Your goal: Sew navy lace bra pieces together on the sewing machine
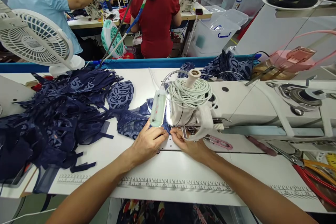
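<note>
Fabric pile (52,119), navy, lay heaped at worktop (183,178) left. Our left hand (148,143) pressed flat, fingers spread, on navy lace piece (133,120); nothing pinched. Our right hand (190,145) pinched lace edge just before presser foot of sewing machine (252,106), grip nearly closed. We judged edge best kept taut, aligned, fingertips clear of needle. Lace looked thin, patterned, limp.

The white sewing machine's head (194,119) hides the needle and part of the navy lace fabric piece (133,120); the right hand's (193,147) fingertips vanish beneath it, and the machine's right end is cropped.
</note>
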The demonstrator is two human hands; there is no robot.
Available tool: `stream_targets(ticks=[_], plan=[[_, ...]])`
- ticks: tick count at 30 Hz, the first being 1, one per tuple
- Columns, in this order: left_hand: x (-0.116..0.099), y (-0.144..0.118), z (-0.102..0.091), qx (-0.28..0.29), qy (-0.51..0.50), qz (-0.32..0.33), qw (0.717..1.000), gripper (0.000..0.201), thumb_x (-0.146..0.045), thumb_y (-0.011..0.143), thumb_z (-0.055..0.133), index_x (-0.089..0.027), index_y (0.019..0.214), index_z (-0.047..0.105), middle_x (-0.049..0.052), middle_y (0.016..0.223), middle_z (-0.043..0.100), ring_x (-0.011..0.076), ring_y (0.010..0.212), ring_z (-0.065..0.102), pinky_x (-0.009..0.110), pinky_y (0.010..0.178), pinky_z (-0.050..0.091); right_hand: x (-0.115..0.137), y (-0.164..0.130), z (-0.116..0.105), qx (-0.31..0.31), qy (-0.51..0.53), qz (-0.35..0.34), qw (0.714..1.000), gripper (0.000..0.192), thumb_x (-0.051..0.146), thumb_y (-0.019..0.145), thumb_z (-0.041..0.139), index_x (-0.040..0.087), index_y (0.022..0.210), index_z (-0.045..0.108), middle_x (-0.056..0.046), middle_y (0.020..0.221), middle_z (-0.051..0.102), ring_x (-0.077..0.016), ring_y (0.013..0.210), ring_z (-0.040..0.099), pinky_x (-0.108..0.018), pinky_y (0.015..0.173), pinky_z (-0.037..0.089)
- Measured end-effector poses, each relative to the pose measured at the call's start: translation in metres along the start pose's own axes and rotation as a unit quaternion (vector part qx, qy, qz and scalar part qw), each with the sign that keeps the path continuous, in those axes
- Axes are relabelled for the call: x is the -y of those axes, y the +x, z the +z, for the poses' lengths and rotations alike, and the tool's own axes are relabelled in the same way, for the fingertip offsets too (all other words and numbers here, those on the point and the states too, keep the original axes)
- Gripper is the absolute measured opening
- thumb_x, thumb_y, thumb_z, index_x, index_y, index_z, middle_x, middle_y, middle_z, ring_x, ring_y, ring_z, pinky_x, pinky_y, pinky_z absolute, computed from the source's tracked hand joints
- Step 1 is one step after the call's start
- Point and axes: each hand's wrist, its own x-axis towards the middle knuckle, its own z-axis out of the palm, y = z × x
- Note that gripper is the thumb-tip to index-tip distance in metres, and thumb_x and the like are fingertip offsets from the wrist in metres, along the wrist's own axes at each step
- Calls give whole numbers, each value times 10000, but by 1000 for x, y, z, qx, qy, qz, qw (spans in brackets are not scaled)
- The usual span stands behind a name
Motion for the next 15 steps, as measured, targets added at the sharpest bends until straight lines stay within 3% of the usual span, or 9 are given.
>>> stream_targets(ticks=[7,15], plan=[[-2,1,-2,1,5,-6,1000,250,-66,926,448,-152,1108,597,62,1025,684,172,1002,628,370,916,508,-1,-1,0,23,49,84,995,185,351,876,465,242,762,561,20,625,466,-142,624,462,-241,638,405],[0,-1,2,-10,1,0,1000,282,-45,894,481,-154,1130,589,57,1032,688,175,1011,621,363,904,513,3,3,-3,10,42,69,997,205,305,881,464,216,711,538,22,613,436,-120,597,420,-219,603,367]])
